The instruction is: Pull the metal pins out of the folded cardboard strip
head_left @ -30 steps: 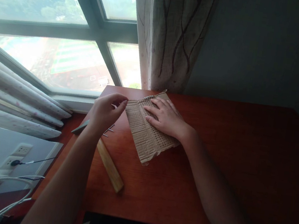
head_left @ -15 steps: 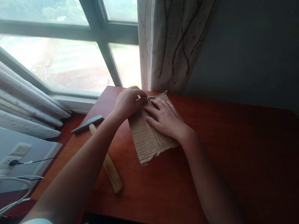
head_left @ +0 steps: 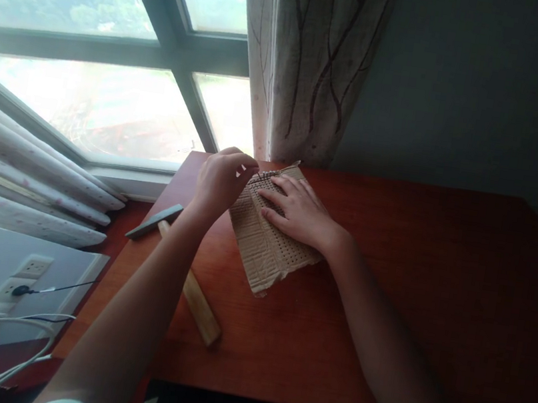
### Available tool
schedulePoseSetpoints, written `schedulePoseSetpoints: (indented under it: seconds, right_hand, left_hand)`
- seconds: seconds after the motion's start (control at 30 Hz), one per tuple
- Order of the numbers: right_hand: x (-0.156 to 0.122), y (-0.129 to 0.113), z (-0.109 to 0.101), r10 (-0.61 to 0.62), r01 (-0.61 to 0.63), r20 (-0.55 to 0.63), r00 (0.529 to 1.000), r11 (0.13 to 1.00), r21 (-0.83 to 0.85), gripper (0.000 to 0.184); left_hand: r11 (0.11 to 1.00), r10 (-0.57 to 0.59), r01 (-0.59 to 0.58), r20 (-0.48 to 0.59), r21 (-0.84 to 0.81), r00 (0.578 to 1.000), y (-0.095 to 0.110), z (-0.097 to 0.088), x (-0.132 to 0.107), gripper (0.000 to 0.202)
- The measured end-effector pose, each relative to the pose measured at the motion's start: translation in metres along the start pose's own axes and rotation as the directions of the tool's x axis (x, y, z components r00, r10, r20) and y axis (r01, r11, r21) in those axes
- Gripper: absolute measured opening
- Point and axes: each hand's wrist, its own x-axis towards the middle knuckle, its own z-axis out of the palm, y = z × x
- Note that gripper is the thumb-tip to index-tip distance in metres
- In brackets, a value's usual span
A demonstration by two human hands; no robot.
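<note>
A torn piece of brown cardboard [head_left: 262,244] lies slanted on the table, with rows of small holes punched across it. My left hand [head_left: 224,181] is pinched at the cardboard's far left corner. Between its fingertips is a thin dark piece, too small to name for sure. Several short dark bits [head_left: 267,175] sit along the far edge of the holes. Flat on the cardboard's right side rests my right hand [head_left: 300,213], its fingers spread, covering part of the holes. Left of the cardboard is a hammer [head_left: 202,309] with a wooden handle, partly hidden under my left forearm.
The reddish wooden table [head_left: 418,284] stretches to the right. Beyond its far edge hangs a patterned curtain [head_left: 314,67], beside a window [head_left: 81,106]. At the lower left are a wall socket [head_left: 34,267] with a black plug and white cables [head_left: 35,326].
My left hand has drawn back a little to the left, uncovering more of the cardboard's far left corner and the dark piece. My right hand stays in place.
</note>
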Motion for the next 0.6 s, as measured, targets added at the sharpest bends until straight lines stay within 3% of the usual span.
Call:
schedulePoseSetpoints:
  seconds: [0.2,0.37,0.47,0.6]
  right_hand:
    - [0.001,0.001,0.003,-0.005,0.005,-0.006,1.0,1.0,-0.008,0.052]
    - [0.0,0.002,0.004,-0.001,0.001,-0.004,1.0,1.0,-0.005,0.052]
    - [0.0,0.001,0.003,0.002,-0.002,-0.005,1.0,1.0,-0.002,0.053]
    - [0.0,0.0,0.001,0.007,-0.007,0.008,1.0,1.0,0.001,0.053]
  left_hand:
    - [0.999,-0.001,-0.002,-0.078,-0.035,0.997,0.0,0.004,0.006,0.018]
    - [0.997,-0.017,0.006,-0.158,-0.07,0.987,0.004,-0.012,0.012,0.019]
    - [0.992,-0.084,0.071,-0.134,-0.104,0.987,-0.002,-0.029,-0.006,0.021]
    - [0.965,-0.26,0.258,-0.034,-0.053,0.965,-0.026,-0.048,-0.051,0.025]
